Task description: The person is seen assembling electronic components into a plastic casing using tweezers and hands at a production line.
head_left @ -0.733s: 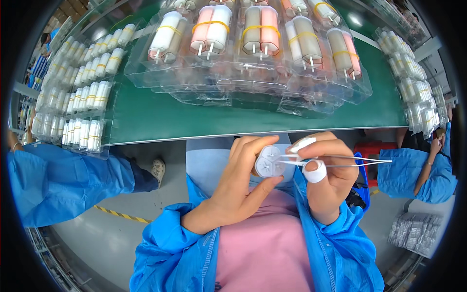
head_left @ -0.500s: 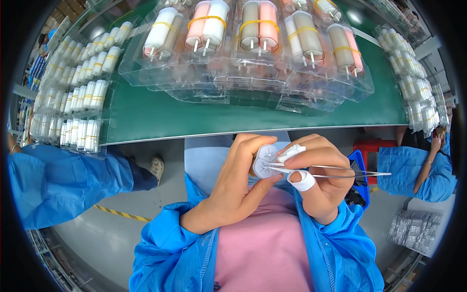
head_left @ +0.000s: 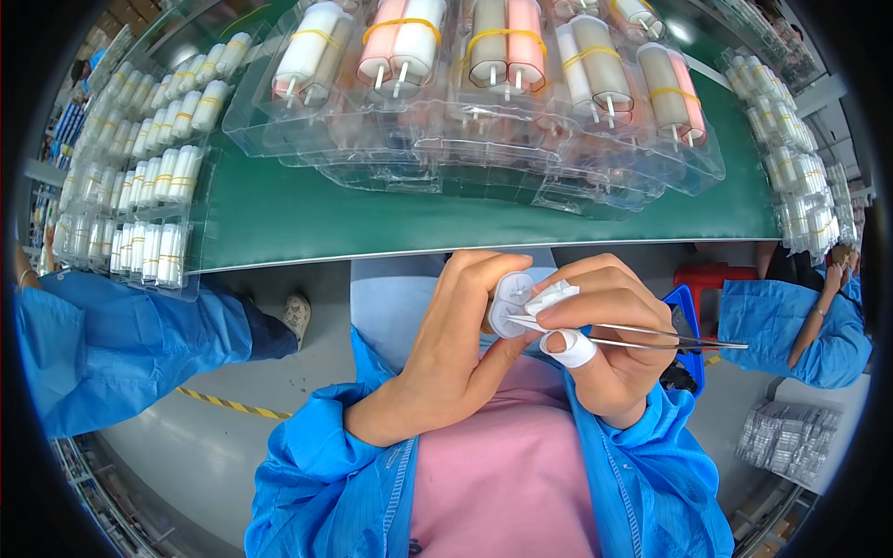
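My left hand (head_left: pixel 446 349) is closed around a whitish double-barrel tube (head_left: pixel 511 305), its pale twin-round end turned up toward me. Metal tweezers (head_left: pixel 642 329) are pinched in my right hand (head_left: pixel 600 339), with their tips at the lower round of that end. Whether the tips grip anything there is too small to tell. A folded piece of white tissue or cloth (head_left: pixel 553 297) also sits between my right fingers, close to the tube. White tape (head_left: pixel 571 350) wraps my right thumb. The tube's body is mostly hidden by my left fingers.
On the green table (head_left: pixel 391 223), stacked clear plastic trays (head_left: pixel 372 158) hold banded pairs of white, grey and pink tubes (head_left: pixel 405 46). More trays of white tubes (head_left: pixel 153 186) stand left and right (head_left: pixel 795 177). People in blue smocks are at both sides; a blue bin (head_left: pixel 686 325) stands right.
The tweezers' arms have come closer together and their tips have shifted slightly left on the tube's end. Both hands otherwise stay almost in place.
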A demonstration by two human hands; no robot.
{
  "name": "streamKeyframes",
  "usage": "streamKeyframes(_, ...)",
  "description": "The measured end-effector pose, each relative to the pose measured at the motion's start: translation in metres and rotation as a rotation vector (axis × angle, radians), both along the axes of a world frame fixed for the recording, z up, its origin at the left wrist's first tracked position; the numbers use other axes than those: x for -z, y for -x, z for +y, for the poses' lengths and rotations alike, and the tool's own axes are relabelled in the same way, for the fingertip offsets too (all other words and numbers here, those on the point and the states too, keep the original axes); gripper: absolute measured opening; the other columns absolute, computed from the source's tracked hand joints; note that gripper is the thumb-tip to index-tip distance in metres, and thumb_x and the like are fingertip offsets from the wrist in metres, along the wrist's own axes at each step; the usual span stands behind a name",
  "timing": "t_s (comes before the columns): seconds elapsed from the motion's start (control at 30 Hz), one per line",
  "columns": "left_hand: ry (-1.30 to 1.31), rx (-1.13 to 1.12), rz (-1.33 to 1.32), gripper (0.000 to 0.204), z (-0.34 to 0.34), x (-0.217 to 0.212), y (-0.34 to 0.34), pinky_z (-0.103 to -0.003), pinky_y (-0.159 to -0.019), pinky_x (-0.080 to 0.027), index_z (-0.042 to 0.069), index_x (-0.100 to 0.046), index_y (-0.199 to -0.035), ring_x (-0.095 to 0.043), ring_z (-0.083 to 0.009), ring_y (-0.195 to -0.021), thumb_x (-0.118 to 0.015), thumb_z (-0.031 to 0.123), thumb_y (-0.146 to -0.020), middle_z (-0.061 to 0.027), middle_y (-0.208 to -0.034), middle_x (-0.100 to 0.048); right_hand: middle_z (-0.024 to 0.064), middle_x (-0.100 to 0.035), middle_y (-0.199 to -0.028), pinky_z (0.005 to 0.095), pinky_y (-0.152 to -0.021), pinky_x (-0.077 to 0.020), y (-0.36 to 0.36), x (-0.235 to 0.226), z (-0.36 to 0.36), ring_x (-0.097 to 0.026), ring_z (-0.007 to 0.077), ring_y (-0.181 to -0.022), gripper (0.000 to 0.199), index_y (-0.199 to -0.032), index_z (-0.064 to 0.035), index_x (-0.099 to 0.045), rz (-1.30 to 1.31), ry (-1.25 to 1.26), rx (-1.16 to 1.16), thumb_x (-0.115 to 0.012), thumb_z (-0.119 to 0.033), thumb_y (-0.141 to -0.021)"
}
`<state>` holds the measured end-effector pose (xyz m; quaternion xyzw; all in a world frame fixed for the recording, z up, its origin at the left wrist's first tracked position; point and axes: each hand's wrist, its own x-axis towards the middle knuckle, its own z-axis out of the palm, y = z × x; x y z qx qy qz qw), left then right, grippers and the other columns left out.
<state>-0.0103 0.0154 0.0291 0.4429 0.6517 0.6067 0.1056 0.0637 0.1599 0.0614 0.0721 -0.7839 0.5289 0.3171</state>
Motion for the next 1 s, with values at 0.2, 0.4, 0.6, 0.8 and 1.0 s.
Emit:
streamKeyframes(0.2,-0.016,-0.006,-0.008,0.052,0.0003,0.0007,-0.0004,-0.035,-0.077,-0.043,-0.001,-0.042,-0.123,-0.05,-0.0315,-0.094,-0.066,-0.004,-0.076,-0.0183,-0.109,-0.046,0.0105,-0.067,-0.079,0.0315,-0.064,-0.05,-0.0006,0.0007,-0.003,-0.063,0.0252,-0.073,0.015,-0.081,-0.0014,-0.068,-0.016,0.035,0.031,-0.075,-0.003,-0.068)
streamKeyframes(0.4,-0.03,-0.004,-0.029,0.051,0.0008,0.0028,-0.0019,-0.036,-0.077,-0.043,-0.001,-0.043,-0.121,-0.05,-0.0314,-0.094,-0.066,-0.004,-0.076,-0.018,-0.109,-0.046,0.0108,-0.066,-0.078,0.0316,-0.064,-0.0503,-0.0008,-0.0003,-0.0019,-0.063,0.0257,-0.072,0.015,-0.08,-0.0012,-0.068,-0.023,0.022,0.026,-0.075,-0.003,-0.068)
streamKeyframes(0.6,-0.021,0.003,-0.017,0.051,0.0001,0.0043,-0.0015,-0.037,-0.078,-0.043,-0.001,-0.043,-0.121,-0.049,-0.0326,-0.094,-0.066,-0.003,-0.076,-0.0184,-0.108,-0.046,0.0108,-0.066,-0.078,0.0316,-0.064,-0.0504,-0.0008,-0.0016,-0.0003,-0.064,0.0258,-0.072,0.015,-0.08,-0.0014,-0.068,-0.022,-0.013,0.013,-0.076,-0.004,-0.067)
streamKeyframes(0.8,-0.017,-0.002,-0.012,0.051,0.0003,0.0003,-0.0006,-0.038,-0.079,-0.042,-0.001,-0.043,-0.121,-0.049,-0.033,-0.095,-0.066,-0.003,-0.076,-0.0185,-0.108,-0.046,0.0105,-0.067,-0.078,0.0314,-0.064,-0.0503,0.0,-0.0019,-0.0014,-0.064,0.0255,-0.072,0.015,-0.081,-0.0017,-0.068,-0.017,0.004,0.02,-0.076,-0.005,-0.068)
streamKeyframes(1.0,-0.002,0.0,-0.018,0.051,-0.0006,0.0001,-0.0008,-0.038,-0.079,-0.043,-0.001,-0.043,-0.121,-0.049,-0.033,-0.096,-0.067,-0.002,-0.076,-0.0184,-0.109,-0.046,0.0103,-0.067,-0.078,0.0313,-0.064,-0.0502,0.0001,0.0003,0.0,-0.064,0.0252,-0.072,0.015,-0.081,-0.0018,-0.068,-0.016,0.009,0.011,-0.076,-0.004,-0.067)
